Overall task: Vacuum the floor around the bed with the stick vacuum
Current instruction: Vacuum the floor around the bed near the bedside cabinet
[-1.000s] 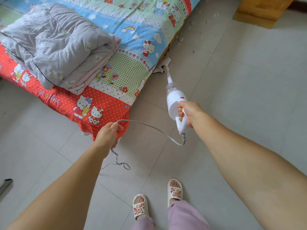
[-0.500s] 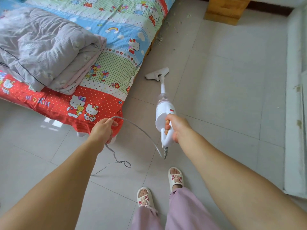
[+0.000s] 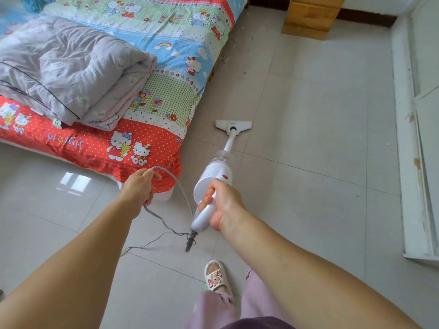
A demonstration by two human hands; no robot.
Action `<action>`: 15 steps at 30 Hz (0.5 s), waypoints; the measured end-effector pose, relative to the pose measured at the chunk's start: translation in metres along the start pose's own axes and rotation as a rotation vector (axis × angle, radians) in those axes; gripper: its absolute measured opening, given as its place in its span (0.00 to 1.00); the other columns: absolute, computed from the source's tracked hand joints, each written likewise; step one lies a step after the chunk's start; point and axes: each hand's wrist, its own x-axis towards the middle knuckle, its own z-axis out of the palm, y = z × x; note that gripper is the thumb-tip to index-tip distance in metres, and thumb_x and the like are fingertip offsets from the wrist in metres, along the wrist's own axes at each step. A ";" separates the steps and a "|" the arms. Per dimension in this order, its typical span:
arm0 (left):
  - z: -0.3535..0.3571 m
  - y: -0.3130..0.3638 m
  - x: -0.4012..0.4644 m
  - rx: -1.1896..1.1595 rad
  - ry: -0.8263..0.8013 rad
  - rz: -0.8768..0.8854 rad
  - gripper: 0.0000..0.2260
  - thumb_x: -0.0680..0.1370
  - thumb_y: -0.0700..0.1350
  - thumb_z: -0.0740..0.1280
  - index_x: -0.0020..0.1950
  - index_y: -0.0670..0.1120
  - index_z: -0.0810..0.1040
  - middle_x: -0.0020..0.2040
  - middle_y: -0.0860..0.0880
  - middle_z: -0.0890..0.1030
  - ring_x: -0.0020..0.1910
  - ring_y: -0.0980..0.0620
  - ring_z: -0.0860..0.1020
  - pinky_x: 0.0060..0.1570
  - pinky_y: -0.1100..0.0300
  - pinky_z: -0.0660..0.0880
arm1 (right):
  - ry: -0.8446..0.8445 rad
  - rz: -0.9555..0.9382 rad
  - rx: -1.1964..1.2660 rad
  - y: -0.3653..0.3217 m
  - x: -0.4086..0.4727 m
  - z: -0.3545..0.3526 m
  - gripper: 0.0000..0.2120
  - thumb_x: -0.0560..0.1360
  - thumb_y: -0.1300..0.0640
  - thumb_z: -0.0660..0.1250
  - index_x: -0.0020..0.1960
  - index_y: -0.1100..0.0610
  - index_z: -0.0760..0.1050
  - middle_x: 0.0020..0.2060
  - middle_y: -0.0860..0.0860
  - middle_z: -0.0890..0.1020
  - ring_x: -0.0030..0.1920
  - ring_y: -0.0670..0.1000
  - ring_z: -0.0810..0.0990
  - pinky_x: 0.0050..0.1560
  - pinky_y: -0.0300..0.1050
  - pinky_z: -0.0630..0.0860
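Both hands busy: vacuum handle (image 3: 206, 216) in right hand (image 3: 224, 205).

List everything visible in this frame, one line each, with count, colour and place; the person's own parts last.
stick vacuum: 1, white, centre, head on the tiles beside the bed
power cord: 1, grey, looping from vacuum handle to floor
bed: 1, cartoon-print sheet, upper left
folded quilt: 1, grey-lilac, on the bed
wooden furniture: 1, light wood, top right
debris: scattered, pale, along the bed edge
slipper: 1 visible, cream, bottom centre
left hand: grip on the cord
right hand: grip on the vacuum handle
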 end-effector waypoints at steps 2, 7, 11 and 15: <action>-0.005 -0.005 -0.003 -0.010 -0.006 -0.008 0.12 0.81 0.39 0.52 0.42 0.42 0.73 0.25 0.49 0.61 0.14 0.58 0.59 0.16 0.67 0.57 | -0.013 0.005 0.025 0.010 -0.010 0.005 0.11 0.69 0.66 0.58 0.30 0.56 0.64 0.19 0.50 0.63 0.15 0.48 0.60 0.25 0.37 0.63; -0.017 -0.016 -0.012 -0.003 -0.013 -0.013 0.12 0.81 0.40 0.52 0.42 0.42 0.72 0.25 0.49 0.61 0.15 0.57 0.59 0.18 0.67 0.57 | -0.045 0.038 0.025 0.033 -0.037 0.016 0.11 0.69 0.67 0.57 0.31 0.56 0.65 0.14 0.50 0.62 0.12 0.48 0.60 0.26 0.39 0.63; -0.026 -0.021 -0.018 0.007 -0.013 -0.024 0.12 0.81 0.41 0.53 0.42 0.42 0.72 0.26 0.49 0.62 0.19 0.53 0.60 0.21 0.65 0.58 | -0.062 0.074 0.038 0.045 -0.052 0.026 0.09 0.68 0.67 0.57 0.31 0.58 0.63 0.17 0.50 0.63 0.18 0.49 0.62 0.24 0.33 0.64; -0.034 -0.026 -0.023 -0.003 -0.016 -0.026 0.11 0.81 0.40 0.53 0.43 0.42 0.72 0.25 0.49 0.60 0.21 0.53 0.58 0.22 0.64 0.57 | -0.083 0.084 0.074 0.051 -0.065 0.033 0.09 0.69 0.67 0.57 0.32 0.57 0.63 0.18 0.49 0.64 0.18 0.48 0.62 0.23 0.33 0.64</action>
